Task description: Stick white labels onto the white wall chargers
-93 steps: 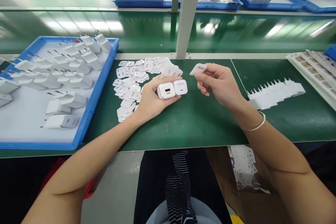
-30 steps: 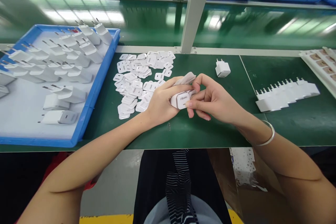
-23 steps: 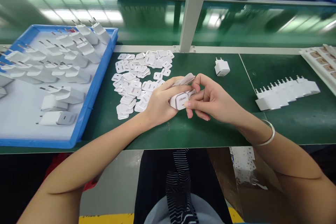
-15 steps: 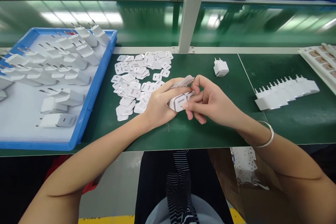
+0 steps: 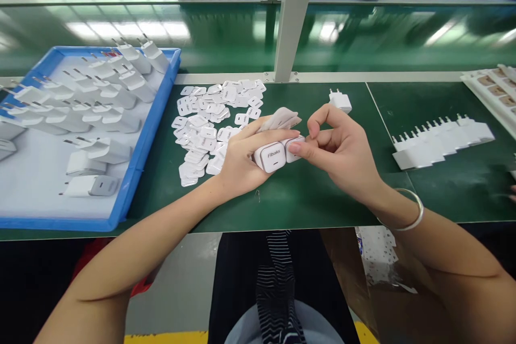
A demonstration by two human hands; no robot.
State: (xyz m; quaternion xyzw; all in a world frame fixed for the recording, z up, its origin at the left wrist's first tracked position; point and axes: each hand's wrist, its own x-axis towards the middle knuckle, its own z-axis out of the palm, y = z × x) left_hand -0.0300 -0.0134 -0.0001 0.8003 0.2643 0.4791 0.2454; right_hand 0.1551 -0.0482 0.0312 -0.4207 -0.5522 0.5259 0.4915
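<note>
My left hand [image 5: 242, 158] is closed around two white chargers, their end faces towards me; the left charger [image 5: 271, 157] shows the word Fibaks. A fanned stack of white label plates [image 5: 281, 120] is held between the fingers of the same hand. My right hand [image 5: 342, 148] has its thumb on the face of the right charger [image 5: 294, 149], its other fingers curled; whether anything is in them is hidden. Many loose white label plates [image 5: 201, 140] lie on the green bench left of my hands. One charger [image 5: 341, 101] stands behind my right hand.
A blue tray [image 5: 131, 172] of chargers is at the left. On the right are a row of chargers [image 5: 443, 142] and a pale tray [image 5: 492, 102]. A white post [image 5: 292, 21] rises behind. Part of another person's hand [image 5: 513, 191] shows at the right edge.
My right hand has moved slightly right and up, its fingers drawn back from the left charger. Both charger faces and the label stack show more. Another person's hand has appeared at the right edge.
</note>
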